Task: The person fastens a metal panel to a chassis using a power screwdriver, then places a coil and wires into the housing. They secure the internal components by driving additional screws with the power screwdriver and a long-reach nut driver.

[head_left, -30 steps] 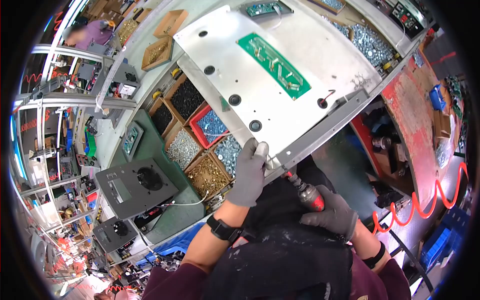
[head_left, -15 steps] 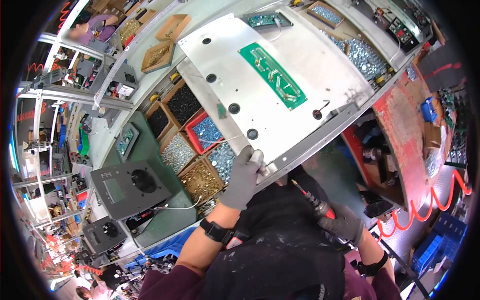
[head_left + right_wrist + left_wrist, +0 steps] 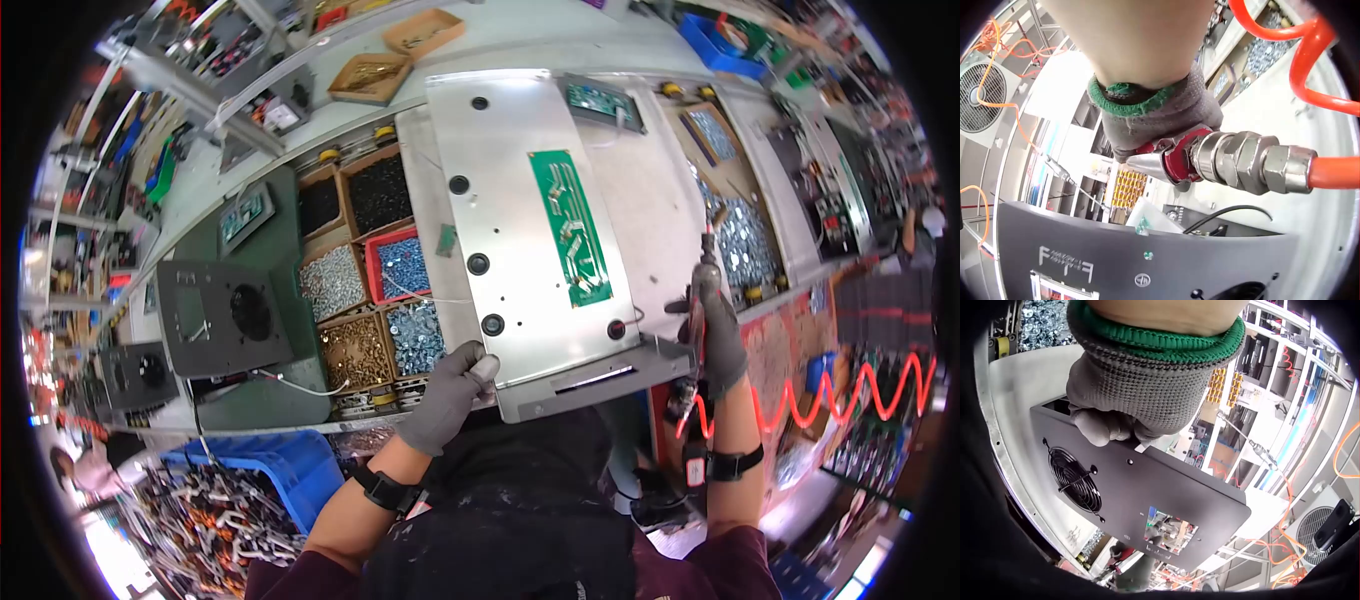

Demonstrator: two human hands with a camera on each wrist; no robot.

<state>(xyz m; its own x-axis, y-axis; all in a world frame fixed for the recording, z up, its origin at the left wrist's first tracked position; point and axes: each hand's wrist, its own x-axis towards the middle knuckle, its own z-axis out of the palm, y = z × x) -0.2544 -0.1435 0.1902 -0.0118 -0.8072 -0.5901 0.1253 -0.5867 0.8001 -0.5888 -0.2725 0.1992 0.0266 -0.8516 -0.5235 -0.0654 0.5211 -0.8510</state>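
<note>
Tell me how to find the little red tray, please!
Look for the big silver panel in the middle. To its left are brown bins of small parts. The red tray sits among them, holding bluish parts, the only one there with red walls.

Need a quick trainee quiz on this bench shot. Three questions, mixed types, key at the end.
1. True or false: the left hand grips the edge of the grey housing.

2. Multiple choice: where is the air tool?
A) In the left hand
B) In the right hand
C) Lying on the green circuit board

3. Fill in the blank: among the cardboard bins, the tray of small bluish parts is coloured ____.

Key: 1 true; 2 B; 3 red
</note>
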